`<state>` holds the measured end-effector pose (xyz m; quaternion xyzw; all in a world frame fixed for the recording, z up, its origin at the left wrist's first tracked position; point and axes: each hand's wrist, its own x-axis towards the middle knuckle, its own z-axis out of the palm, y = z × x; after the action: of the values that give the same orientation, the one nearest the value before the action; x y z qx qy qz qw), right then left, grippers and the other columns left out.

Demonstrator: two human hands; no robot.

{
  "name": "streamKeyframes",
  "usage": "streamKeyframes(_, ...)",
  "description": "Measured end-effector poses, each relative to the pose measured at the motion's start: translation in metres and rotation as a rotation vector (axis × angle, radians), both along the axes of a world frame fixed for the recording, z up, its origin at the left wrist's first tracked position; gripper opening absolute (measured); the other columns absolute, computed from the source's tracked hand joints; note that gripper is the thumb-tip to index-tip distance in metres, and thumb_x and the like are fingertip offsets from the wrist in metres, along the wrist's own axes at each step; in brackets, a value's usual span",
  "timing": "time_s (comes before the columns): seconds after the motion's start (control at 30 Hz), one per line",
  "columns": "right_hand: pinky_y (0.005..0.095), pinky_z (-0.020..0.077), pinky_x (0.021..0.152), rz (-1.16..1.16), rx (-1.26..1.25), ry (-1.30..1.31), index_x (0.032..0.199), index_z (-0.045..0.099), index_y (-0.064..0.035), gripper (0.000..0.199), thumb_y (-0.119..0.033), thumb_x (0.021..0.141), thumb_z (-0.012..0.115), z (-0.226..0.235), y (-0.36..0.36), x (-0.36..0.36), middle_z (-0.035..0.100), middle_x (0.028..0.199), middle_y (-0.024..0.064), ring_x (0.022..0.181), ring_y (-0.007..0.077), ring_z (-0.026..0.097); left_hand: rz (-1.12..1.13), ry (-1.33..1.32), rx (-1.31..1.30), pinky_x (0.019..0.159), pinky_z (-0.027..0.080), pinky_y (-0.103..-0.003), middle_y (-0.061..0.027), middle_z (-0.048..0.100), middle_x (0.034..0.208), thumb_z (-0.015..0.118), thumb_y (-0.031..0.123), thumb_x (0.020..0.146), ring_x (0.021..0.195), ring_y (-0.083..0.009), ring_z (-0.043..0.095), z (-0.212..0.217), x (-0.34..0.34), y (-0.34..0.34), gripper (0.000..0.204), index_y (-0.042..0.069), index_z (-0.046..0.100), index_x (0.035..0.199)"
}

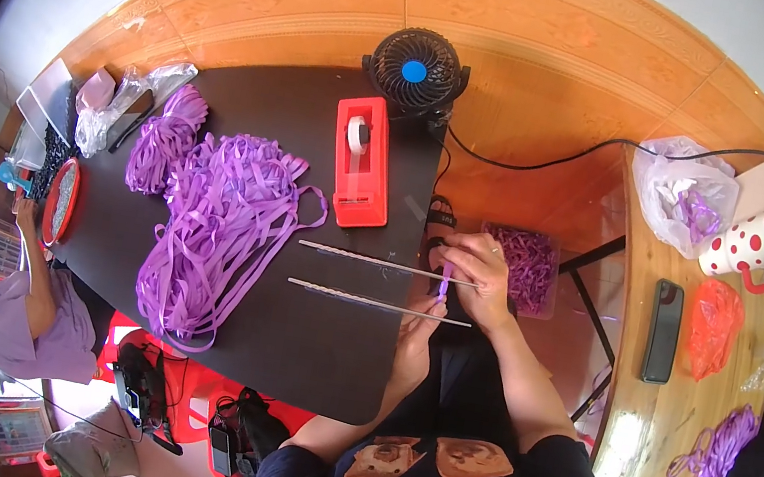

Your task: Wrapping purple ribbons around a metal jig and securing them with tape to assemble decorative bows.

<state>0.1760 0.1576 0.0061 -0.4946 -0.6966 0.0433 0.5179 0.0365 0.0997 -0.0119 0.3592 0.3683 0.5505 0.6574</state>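
Note:
Two thin metal rods [381, 302] lie side by side across the dark tabletop [323, 350] and stick out past its right edge. At their free ends, a short purple ribbon piece [444, 282] stretches between my hands. My right hand [485, 274] pinches it from above, with fingers closed by the upper rod. Below, my left hand [417, 337] grips the ribbon's lower end beside the lower rod, its fingertips pressed together. A large loose pile of purple ribbon [223, 222] lies on the table to the left, with a smaller bundle [166, 137] behind it.
A red tape dispenser [364, 165] and a black fan [416, 72] stand at the back. Below the table edge sits a bin of purple pieces [524, 267]. The wooden table [634, 422] at right holds a phone [663, 331] and a dotted tumbler [750, 243]. Another person [36, 312] sits at left.

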Motion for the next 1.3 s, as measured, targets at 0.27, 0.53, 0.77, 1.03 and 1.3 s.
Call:
streamKeyframes(0.27, 0.0371, 0.0425, 0.072, 0.062, -0.249, 0.298, 0.083, 0.069, -0.0061, 0.007, -0.007, 0.076, 0.066, -0.048, -0.030, -0.029, 0.064, 0.088, 0.0090, 0.083, 0.0283, 0.058, -0.012, -0.069, -0.002, 0.074, 0.045, -0.021, -0.0020, 0.064, 0.083, 0.062, 0.006, 0.089, 0.078, -0.0082, 0.057, -0.009, 0.000, -0.038, 0.007, 0.001, 0.066, 0.092)
streamKeyframes(0.53, 0.0249, 0.0445, 0.067, 0.091, -0.430, 0.653, 0.094, 0.068, 0.0007, 0.015, -0.012, 0.090, 0.060, -0.067, -0.104, -0.069, 0.065, 0.087, 0.0050, 0.077, 0.0099, 0.056, -0.285, 0.159, -0.072, 0.068, 0.045, -0.021, -0.0046, 0.061, 0.081, 0.062, 0.001, 0.087, 0.075, -0.0086, 0.057, 0.008, -0.059, -0.107, 0.010, -0.004, 0.069, 0.094)
streamKeyframes(0.77, 0.0224, 0.0467, 0.065, 0.171, -0.786, 0.936, 0.092, 0.067, 0.0019, 0.024, -0.020, 0.093, 0.058, -0.069, -0.178, -0.100, 0.064, 0.081, 0.0041, 0.074, 0.0071, 0.057, -0.471, 0.044, -0.064, 0.071, 0.047, -0.024, -0.0066, 0.063, 0.084, 0.059, -0.003, 0.087, 0.075, -0.0120, 0.058, 0.031, -0.094, -0.129, 0.013, -0.003, 0.068, 0.097)
streamKeyframes(1.03, 0.0238, 0.0423, 0.049, 0.275, -0.995, 1.246, 0.084, 0.064, 0.0009, 0.021, -0.012, 0.094, 0.051, -0.044, -0.213, -0.107, 0.061, 0.068, 0.0044, 0.056, 0.0101, 0.056, -0.460, -0.096, -0.048, 0.071, 0.048, -0.026, -0.0111, 0.066, 0.096, 0.060, -0.004, 0.087, 0.076, -0.0158, 0.060, 0.045, -0.110, -0.136, 0.016, 0.000, 0.068, 0.099)
streamKeyframes(1.3, 0.0207, 0.0421, 0.049, 0.204, -1.156, 0.995, 0.086, 0.066, -0.0033, 0.022, -0.020, 0.093, 0.053, -0.046, -0.240, -0.112, 0.065, 0.073, 0.0043, 0.058, 0.0094, 0.058, -0.540, -0.106, -0.111, 0.072, 0.048, -0.027, -0.0100, 0.066, 0.090, 0.057, 0.002, 0.090, 0.079, -0.0164, 0.062, 0.027, -0.123, -0.134, 0.019, -0.003, 0.065, 0.107)
